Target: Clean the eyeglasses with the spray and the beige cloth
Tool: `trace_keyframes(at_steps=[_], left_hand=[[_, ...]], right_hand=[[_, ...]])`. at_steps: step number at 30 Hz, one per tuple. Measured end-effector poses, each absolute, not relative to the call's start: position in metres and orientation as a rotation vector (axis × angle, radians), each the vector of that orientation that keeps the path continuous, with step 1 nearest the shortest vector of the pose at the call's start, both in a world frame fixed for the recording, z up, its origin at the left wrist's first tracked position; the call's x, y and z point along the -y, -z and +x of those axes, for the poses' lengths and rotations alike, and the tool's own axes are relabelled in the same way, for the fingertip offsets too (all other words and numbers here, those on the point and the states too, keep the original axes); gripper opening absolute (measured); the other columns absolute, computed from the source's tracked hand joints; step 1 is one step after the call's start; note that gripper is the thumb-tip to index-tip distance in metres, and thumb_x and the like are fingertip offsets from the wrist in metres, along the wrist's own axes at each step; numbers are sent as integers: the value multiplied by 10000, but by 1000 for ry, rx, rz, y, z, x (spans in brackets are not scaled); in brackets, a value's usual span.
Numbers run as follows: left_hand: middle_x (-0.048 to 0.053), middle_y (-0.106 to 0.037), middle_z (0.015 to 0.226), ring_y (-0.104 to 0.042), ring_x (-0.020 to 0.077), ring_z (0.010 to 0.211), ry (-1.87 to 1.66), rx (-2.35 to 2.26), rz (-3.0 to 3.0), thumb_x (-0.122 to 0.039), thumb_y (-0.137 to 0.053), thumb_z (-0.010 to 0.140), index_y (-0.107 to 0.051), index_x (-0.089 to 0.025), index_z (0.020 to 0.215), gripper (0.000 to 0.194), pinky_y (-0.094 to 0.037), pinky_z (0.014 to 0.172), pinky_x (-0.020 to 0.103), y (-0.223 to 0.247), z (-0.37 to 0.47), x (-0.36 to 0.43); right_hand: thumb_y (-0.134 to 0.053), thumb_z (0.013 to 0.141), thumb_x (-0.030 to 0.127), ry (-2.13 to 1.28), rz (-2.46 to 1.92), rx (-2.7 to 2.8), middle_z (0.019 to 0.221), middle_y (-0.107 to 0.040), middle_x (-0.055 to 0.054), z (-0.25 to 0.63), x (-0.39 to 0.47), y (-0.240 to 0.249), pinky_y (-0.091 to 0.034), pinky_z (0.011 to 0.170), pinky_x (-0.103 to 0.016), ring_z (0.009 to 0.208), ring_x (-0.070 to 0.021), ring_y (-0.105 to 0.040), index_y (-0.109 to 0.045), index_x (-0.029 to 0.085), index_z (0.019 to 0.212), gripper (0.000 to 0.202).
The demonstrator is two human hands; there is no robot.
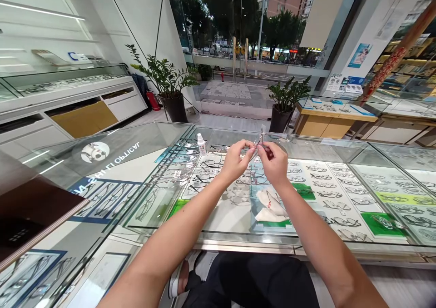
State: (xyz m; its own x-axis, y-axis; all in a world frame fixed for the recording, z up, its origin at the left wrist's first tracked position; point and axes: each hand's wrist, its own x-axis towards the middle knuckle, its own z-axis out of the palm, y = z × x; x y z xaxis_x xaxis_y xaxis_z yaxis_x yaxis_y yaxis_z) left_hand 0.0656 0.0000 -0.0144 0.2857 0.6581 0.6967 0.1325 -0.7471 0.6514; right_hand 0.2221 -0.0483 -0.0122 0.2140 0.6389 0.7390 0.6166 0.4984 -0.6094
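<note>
Both hands meet above the glass top of a display case [225, 226]. My left hand [235, 160] pinches the near side of a thin pair of glasses [260, 138], its fingertips pressed together. On the other side, my right hand [275, 163] grips the same glasses between thumb and curled fingers. Most of the frame is hidden by the fingers; a slim part sticks up between them. A cream cleaning cloth [267, 204] lies crumpled on the glass below my right hand. To the left of my hands a small white bottle [201, 145] stands upright.
Rows of eyeglasses [327, 185] lie inside the case under the glass. A dark brown panel [30, 208] juts in at the left. Beyond the case stand two potted plants [173, 103], a red fire extinguisher [153, 101] and a wooden display table [327, 124].
</note>
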Motion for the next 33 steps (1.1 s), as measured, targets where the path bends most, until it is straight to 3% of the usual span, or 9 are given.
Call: trace_keyframes(at_steps=[7, 12, 19, 24, 29, 33], left_hand=[[71, -759, 1067, -689, 219, 1008, -1498, -724, 1913, -465, -620, 1011, -643, -220, 933, 258, -497, 940, 367, 16, 69, 1], [81, -758, 1065, -700, 226, 1044, -1508, -688, 1767, -491, -660, 985, -646, -217, 915, 283, -506, 976, 383, 18, 71, -3], [107, -781, 1166, -706, 242, 1171, -1530, -640, 1403, -549, -769, 877, -634, -220, 941, 361, -498, 1068, 422, 18, 66, -19], [137, -738, 1340, -690, 247, 1244, -1481, -654, 1275, -584, -763, 864, -583, -219, 941, 414, -522, 1054, 431, 21, 62, -27], [144, -705, 1410, -682, 256, 1271, -1450, -661, 1219, -627, -748, 863, -570, -220, 966, 455, -556, 972, 404, 22, 62, -27], [142, -725, 1372, -686, 265, 1265, -1480, -667, 1211, -637, -769, 839, -579, -219, 948, 472, -557, 959, 401, 20, 60, -29]], right_hand=[[-672, 936, 501, -327, -1154, 1298, 669, -583, 22, 226, 38, 18, -364, 574, -291, 587, -133, -466, -709, 212, 861, 301], [-694, 900, 517, -467, -1162, 1218, 649, -604, 20, 231, 32, 20, -401, 588, -292, 583, -138, -505, -654, 218, 795, 320], [-739, 836, 532, -680, -1147, 996, 737, -735, -22, 239, 26, 18, -416, 517, -273, 520, -117, -532, -657, 202, 798, 342], [-807, 736, 547, -814, -1097, 782, 835, -776, -50, 238, 24, 19, -323, 441, -235, 529, -102, -563, -659, 193, 813, 391], [-790, 735, 575, -866, -1079, 703, 863, -752, -37, 228, 24, 26, -348, 455, -229, 571, -102, -590, -657, 202, 880, 422], [-760, 794, 640, -688, -1151, 805, 778, -638, 20, 229, 24, 28, -377, 496, -259, 546, -106, -500, -587, 219, 966, 486]])
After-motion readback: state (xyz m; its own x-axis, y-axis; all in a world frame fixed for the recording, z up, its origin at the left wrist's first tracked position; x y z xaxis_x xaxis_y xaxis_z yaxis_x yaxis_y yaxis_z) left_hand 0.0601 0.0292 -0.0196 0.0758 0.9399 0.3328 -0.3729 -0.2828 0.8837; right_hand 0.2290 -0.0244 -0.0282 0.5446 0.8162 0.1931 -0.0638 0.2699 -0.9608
